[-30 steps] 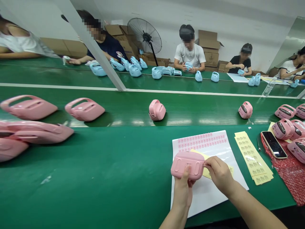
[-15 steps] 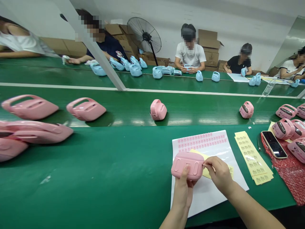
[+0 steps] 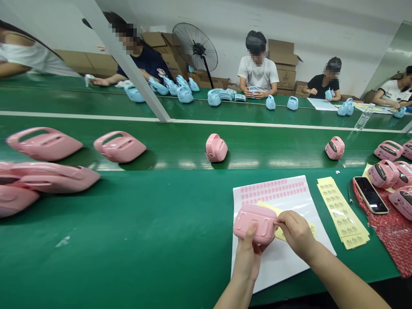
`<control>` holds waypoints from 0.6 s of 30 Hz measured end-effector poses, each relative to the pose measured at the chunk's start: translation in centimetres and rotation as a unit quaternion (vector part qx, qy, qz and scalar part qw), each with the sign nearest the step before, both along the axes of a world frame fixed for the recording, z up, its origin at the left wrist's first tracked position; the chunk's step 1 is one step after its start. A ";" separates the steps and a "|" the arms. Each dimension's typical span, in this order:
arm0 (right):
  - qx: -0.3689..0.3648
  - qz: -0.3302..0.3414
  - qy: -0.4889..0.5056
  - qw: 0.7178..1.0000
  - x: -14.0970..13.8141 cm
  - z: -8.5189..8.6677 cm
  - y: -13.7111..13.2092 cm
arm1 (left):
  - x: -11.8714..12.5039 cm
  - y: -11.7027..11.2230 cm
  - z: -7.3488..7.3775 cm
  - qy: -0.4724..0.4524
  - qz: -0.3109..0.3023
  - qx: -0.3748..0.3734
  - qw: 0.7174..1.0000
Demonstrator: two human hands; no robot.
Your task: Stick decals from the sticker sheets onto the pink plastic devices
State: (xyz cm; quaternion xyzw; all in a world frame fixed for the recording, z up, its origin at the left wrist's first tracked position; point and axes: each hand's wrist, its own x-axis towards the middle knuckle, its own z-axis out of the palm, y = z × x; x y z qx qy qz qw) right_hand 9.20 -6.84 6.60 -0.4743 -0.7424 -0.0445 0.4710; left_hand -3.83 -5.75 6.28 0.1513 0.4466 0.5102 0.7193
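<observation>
The green bench fills most of the frame, with a moving belt behind it carrying a lone pink unit at centre. At the far left lie large pink shells, well apart from our work. In the lower right a white sheet lies flat on the bench, with rows of small pink stickers along its top edge.

Over that sheet we hold the pink case, lifted just clear of the paper and tilted toward us. Our left hand grips it from below, thumb pressed up on its near face. Our right hand is drawn into a narrow pinch against the case's right end. We cannot tell whether a sticker sits between those fingertips. A yellow backing sheet peeks out beneath that hand, and more yellow strips lie to the right, near a phone.

We judge the risks to be small but real. The left grip rests mostly on a thumb, so a push from the right could twist the case. Anything sticky pressed on while the case turns could land crooked or creased. A dragging wrist could also shift the loose yellow sheet.
</observation>
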 end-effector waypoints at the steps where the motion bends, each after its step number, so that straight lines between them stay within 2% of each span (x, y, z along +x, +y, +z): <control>1: 0.003 -0.001 -0.002 1.000 0.0 0.0 0.0 | 0.0 0.0 0.0 0.000 -0.002 0.001 1.000; 4: 0.000 -0.002 0.003 1.000 0.1 0.1 0.0 | -0.1 0.0 -0.1 0.001 -0.006 0.002 1.000; 11: -0.055 0.016 0.035 0.998 0.3 0.2 -0.3 | 0.1 0.1 -0.2 -0.001 0.003 -0.003 1.000; 18: -0.054 -0.014 0.016 0.998 -0.1 0.3 -0.4 | 0.0 0.0 0.0 0.028 0.022 0.025 0.999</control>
